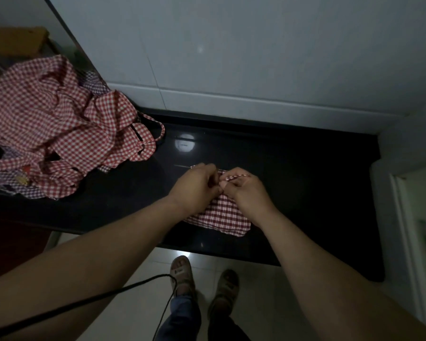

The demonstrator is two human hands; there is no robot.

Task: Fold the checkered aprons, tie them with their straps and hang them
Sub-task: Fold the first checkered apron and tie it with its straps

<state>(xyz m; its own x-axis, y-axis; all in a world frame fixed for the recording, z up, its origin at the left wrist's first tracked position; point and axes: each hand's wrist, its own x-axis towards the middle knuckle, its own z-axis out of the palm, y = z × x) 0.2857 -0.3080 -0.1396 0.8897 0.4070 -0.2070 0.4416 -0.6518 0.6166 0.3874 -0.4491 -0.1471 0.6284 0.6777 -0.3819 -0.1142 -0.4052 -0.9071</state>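
While the folded apron (219, 217) lies on the dark surface (305, 180) directly below the wrists, both hands meet over its far edge.

- Left hand (197, 183): fingers curled inward, closed on the strap (234, 177) where it meets the bundle; fingertips hidden, exact hold unclear.
- Right hand (244, 190): thumb and fingers pinch the same strap, a short checkered length showing over its knuckles.
- Pile of unfolded aprons (54, 129): heaped at the left end of the surface, well apart from the bundle.

Judgement: step in hand is tying, with the fold done for this apron. Whether a knot is formed cannot be told.

Next move calls for drawing the strap ends apart to cinch, keeping the bundle pressed flat so the fold does not slip. Hanging follows; no hook in view.
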